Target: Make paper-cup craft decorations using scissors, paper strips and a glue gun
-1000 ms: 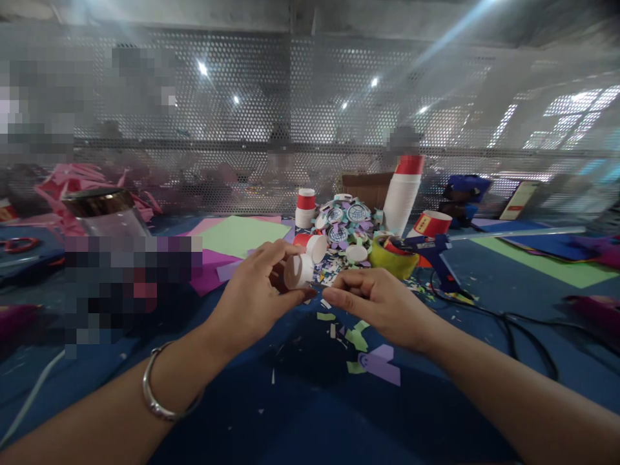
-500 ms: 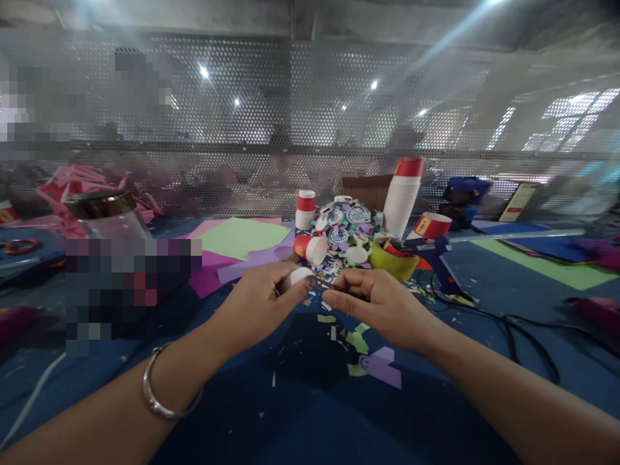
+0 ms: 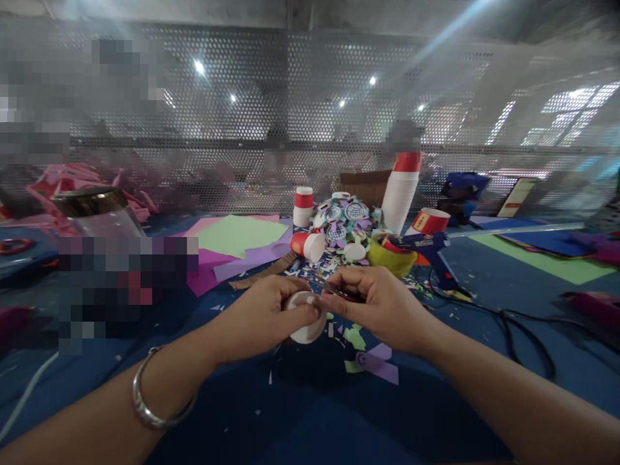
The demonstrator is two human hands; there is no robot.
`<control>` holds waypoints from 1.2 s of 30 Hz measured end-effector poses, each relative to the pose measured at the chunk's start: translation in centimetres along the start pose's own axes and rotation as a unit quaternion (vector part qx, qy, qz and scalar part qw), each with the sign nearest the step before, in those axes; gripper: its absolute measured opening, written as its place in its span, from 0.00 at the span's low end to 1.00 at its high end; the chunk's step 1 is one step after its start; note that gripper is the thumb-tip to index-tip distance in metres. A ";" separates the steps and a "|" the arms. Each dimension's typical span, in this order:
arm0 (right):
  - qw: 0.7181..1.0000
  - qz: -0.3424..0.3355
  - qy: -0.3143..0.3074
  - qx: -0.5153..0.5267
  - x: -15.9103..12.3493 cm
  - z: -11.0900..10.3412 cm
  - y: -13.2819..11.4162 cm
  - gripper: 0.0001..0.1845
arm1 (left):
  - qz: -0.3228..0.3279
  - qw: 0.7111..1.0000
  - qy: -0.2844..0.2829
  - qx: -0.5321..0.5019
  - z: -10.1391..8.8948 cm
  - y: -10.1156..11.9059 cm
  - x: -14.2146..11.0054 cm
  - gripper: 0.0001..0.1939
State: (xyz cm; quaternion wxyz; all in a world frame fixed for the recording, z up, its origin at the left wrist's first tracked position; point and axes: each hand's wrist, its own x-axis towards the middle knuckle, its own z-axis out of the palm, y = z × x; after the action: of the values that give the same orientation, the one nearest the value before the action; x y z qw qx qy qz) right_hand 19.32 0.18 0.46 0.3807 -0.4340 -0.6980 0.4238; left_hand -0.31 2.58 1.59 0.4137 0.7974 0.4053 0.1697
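Observation:
My left hand (image 3: 264,316) is closed around a round white paper cup bottom (image 3: 305,330), thumb pressed across its face. In my right hand (image 3: 371,297) is a slim metal tool with a thin blade (image 3: 346,294), pinched between thumb and fingers. Its blade points left, close to the cup bottom's upper edge; whether it touches cannot be made out, nor can its exact kind. Past my hands lie a tipped red and white paper cup (image 3: 310,245) and a heap of decorated paper discs (image 3: 341,216).
Paper scraps (image 3: 356,337) litter the blue table. Tall stacked cups (image 3: 402,194), a yellow bowl (image 3: 391,257) and a blue glue gun (image 3: 438,255) with a black cable (image 3: 513,323) stand right. Coloured sheets (image 3: 237,236) and a lidded jar (image 3: 92,203) are left.
The cup bottom has tilted so its round face now shows toward me, lower between my hands. The metal tool stays in my right hand, near its edge.

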 end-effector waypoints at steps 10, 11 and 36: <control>0.996 0.007 -0.071 0.053 -0.3 -0.9 -0.1 0.16 | 0.088 0.993 -0.048 -0.067 0.0 -0.2 0.1 0.14; 0.995 0.005 -0.077 0.059 -0.4 -1.0 -0.1 0.16 | 0.099 0.991 -0.052 -0.068 0.1 -0.2 0.1 0.14; 0.992 -0.077 0.026 -0.099 -0.7 -1.0 -0.3 0.18 | 0.118 0.986 0.111 -0.047 0.1 -0.9 0.5 0.12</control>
State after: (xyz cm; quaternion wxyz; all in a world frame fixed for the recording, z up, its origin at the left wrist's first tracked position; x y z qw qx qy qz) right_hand 20.42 -0.32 1.00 0.3856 -0.4253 -0.7574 0.3110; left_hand -0.35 3.19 0.79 0.3806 0.7955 0.3433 0.3232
